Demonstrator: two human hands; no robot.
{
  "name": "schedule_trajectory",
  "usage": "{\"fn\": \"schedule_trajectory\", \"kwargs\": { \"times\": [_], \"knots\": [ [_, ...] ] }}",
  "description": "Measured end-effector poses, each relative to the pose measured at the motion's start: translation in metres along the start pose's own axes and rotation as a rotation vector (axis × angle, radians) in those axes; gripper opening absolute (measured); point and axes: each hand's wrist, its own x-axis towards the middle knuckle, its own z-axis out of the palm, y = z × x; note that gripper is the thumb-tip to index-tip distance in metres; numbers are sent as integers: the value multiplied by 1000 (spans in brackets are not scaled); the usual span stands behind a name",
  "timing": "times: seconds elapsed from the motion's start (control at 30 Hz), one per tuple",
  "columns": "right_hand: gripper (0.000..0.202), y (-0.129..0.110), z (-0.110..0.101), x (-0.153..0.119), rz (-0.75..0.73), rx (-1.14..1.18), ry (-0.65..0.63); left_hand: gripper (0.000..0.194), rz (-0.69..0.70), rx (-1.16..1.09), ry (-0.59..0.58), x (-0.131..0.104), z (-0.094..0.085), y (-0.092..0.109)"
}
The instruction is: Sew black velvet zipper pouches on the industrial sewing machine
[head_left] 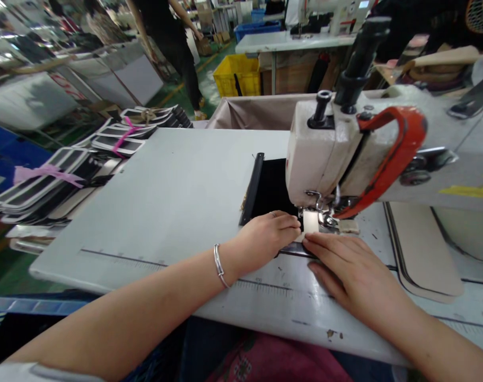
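Note:
A black fabric panel [270, 183] lies flat on the sewing machine's table, partly hidden under the machine head, with a dark strip [252, 188] along its left edge. My left hand [267, 236] has its fingers together and bent on the panel's near part, just left of the needle area; its thumb is hidden. A small cream tab [310, 222] sits beside the metal presser foot [328, 220]. Stretched-out fingers of my right hand [350, 260] press its near end, thumb apart on the table side. The sewing machine [316, 154] has a red curved guard [408, 132].
Rounded beige panels [424, 249] are stacked right of the needle. Bundles of black, white-edged panels [50, 180] tied with pink strips stand left of the table [165, 191]. Behind are a fabric-lined bin [249, 112], a yellow crate [237, 77] and a walking person [173, 48].

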Motion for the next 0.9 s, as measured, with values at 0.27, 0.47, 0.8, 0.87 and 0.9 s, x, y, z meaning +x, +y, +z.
{"fn": "schedule_trajectory", "kwargs": {
  "times": [0.27,0.47,0.8,0.87,0.9],
  "knots": [
    [38,12,3,14,36,-70,-45,19,-70,-13,-7,11,8,-16],
    [38,16,7,19,48,-87,-30,20,-114,2,78,15,16,-24],
    [37,15,12,19,61,-82,-9,18,-117,21,110,17,16,-23],
    [36,15,12,19,70,-84,-11,18,-110,24,133,17,16,-24],
    [36,15,12,20,74,-82,-13,19,-108,23,149,18,17,-24]
  ]
}}
